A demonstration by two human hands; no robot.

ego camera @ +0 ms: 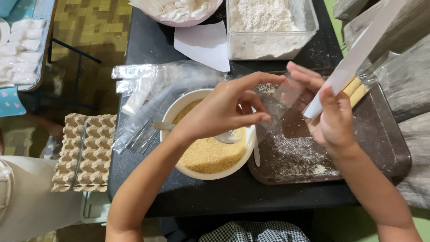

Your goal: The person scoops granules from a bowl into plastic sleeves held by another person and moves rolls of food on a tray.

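My right hand [329,112] holds a long clear plastic bag [358,54] over the brown tray [385,143]; breaded sticks [356,89] show inside the bag. My left hand [228,107] pinches the bag's open mouth near its lower end, above a white bowl [188,168] of golden breadcrumbs [208,154]. A metal spoon [163,126] lies in the bowl, partly hidden by my left hand.
A pile of clear plastic bags [152,89] lies left of the bowl. A clear container of flour [264,27], a pink bowl [179,13] and a white paper [206,45] stand at the back. A cardboard egg tray [87,152] sits off the table's left edge.
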